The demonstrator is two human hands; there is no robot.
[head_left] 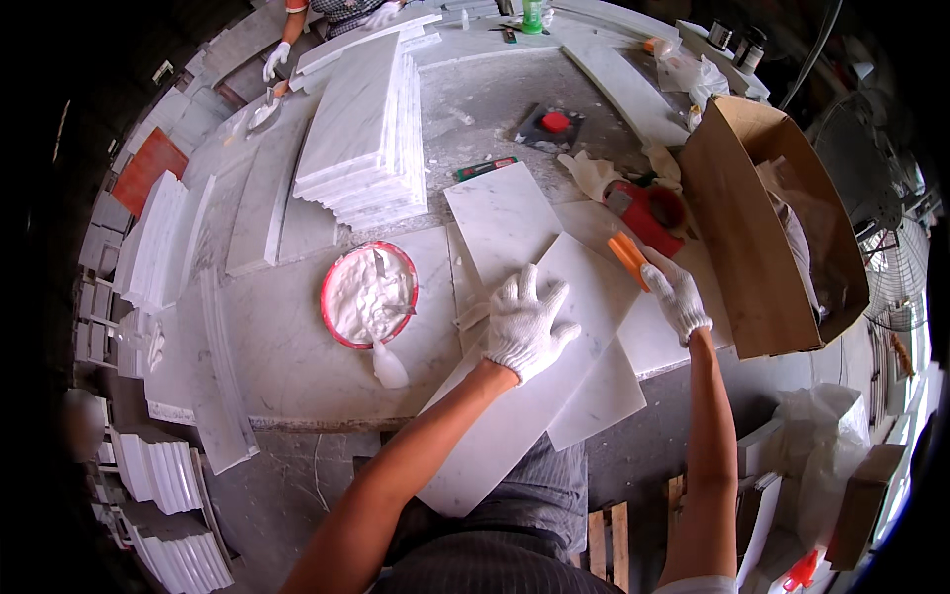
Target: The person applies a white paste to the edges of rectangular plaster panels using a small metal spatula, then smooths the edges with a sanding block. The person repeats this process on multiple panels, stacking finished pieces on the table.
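My left hand [529,327], in a white knit glove, lies with fingers spread on a white, grey-veined marble slab [505,421]. That slab lies slantwise and juts over the table's near edge toward my body. Under and beyond it are another marble slab [505,218] and a third slab [601,396]. My right hand [678,297], gloved too, is closed round an orange block-shaped tool [627,259] near the slab's right edge. Left of my left hand stands a red-rimmed bowl [330,317] of white paste, with a putty knife [399,310] stuck in it.
A tall stack of marble slabs [346,129] stands beyond the bowl. An open cardboard box [737,228] and a red tape dispenser [643,213] are at the right. A green utility knife [485,169] lies mid-table. Across the table, a co-worker's gloved hand [276,61] shows.
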